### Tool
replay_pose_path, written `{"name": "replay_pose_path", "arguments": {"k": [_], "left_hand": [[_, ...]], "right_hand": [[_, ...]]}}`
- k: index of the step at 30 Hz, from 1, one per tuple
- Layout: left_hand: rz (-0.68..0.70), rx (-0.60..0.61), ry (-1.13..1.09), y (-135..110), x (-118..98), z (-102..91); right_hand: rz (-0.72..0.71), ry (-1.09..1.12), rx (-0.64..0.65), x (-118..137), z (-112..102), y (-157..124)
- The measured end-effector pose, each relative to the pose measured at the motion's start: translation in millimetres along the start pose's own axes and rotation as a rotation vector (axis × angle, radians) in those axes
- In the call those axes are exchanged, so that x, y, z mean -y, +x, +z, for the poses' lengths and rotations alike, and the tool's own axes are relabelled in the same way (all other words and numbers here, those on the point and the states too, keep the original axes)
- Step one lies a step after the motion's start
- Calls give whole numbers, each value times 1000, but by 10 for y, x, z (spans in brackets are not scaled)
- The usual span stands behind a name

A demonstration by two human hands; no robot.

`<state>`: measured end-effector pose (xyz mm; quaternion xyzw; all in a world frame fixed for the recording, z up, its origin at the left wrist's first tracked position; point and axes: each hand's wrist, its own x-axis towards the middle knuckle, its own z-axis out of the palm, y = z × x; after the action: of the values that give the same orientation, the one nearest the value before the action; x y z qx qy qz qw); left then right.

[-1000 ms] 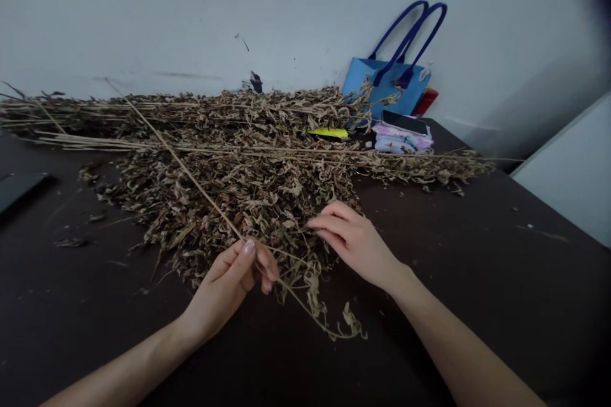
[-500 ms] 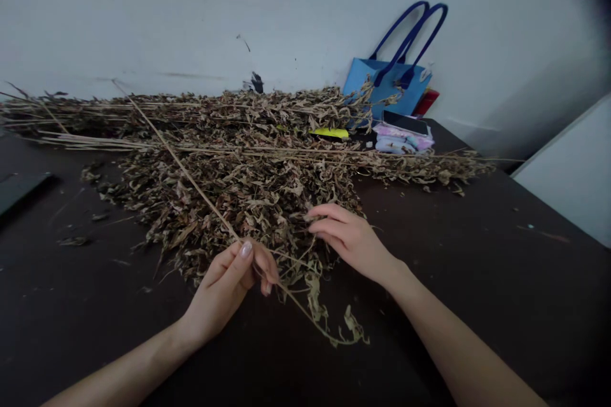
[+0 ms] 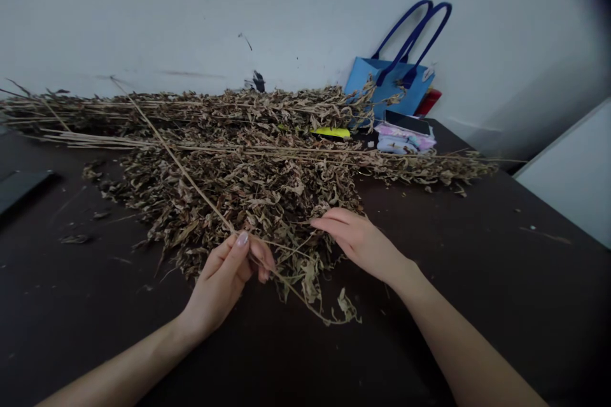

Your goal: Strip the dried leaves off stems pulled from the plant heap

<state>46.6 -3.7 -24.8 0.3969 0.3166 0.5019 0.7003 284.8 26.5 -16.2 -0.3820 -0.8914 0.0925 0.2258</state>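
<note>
Dried, straw-coloured stem (image 3: 191, 179) is pinched between thumb and fingers of the left hand (image 3: 229, 280), closed on it near its leafy lower end; the stalk is thereby held slanted, its bare length running up and left across the heap. Withered leaves at the stem's tip (image 3: 329, 305) hang just past the grip, over the dark table (image 3: 477, 254). The right hand (image 3: 358, 238) is laid on the near edge of the pile of dried leaves (image 3: 258, 184), fingers extended and close together, touching a thin side twig; whether anything is actually gripped cannot be told. Bundled stalks (image 3: 95, 137) are lined up behind the pile, along the wall. A blue bag (image 3: 386, 82) and phone (image 3: 405, 122) are set at the far right, beside the debris.
</note>
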Motion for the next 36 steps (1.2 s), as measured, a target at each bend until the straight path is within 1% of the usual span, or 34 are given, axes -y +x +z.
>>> {"name": "replay_pose_path", "arguments": {"k": [6,10,14,16,18,19,21,24,26,29,32,36], "left_hand": [[3,-8,4,4,-16,31],[2,-2,14,9,-14,26],[9,6,24,10,-6,16],[8,8,34,10,1,13],[11,11,40,9,10,8],[14,10,43,9,15,6],[22,5,52,9,23,0],[31,10,66,10,32,-7],[33,19,70,9,35,-8],[30,21,74,10,35,-4],[30,17,79,12,35,-2],[29,20,78,12,42,-7]], "right_hand": [[28,-68,49,50,25,19],[86,-54,-15,17,58,9],[173,-35,-39,-10,60,3],[189,-6,-111,25,34,9],[188,70,-184,102,1,16],[186,125,-191,153,-14,18],[195,257,-124,266,-27,18],[258,434,38,411,-7,15],[299,502,91,459,12,18],[333,519,76,452,4,27],[342,529,57,401,-49,28],[345,558,88,351,-108,17]]}}
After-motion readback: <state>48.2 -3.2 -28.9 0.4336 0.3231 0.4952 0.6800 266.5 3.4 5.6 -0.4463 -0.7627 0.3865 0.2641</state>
